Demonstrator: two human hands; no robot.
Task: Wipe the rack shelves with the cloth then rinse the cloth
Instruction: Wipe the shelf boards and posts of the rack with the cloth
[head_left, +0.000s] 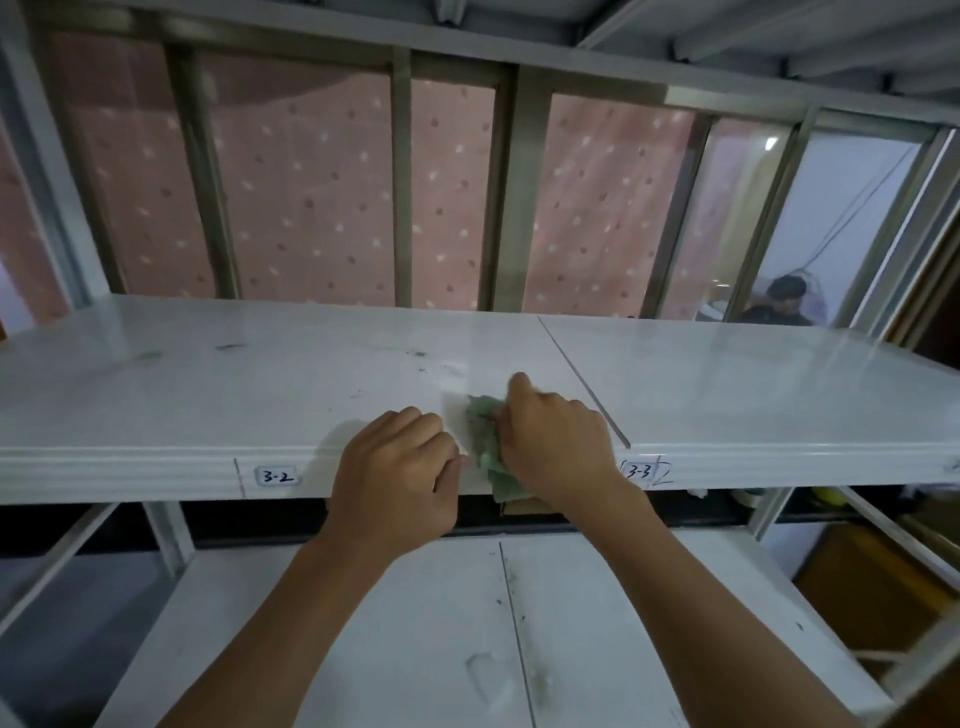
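White shelf (208, 395), smudged toward 10 o'clock; soft, light cloth (485, 441) bunched in right hand (550, 436); left hand (395, 467) curled at edge, grip unclear

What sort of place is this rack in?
Likely a storeroom or stock area: a white metal rack with hand-numbered bay labels 3-2 and 3-3, a brown box low at right, a curtained window behind. The right hand grips the green cloth.
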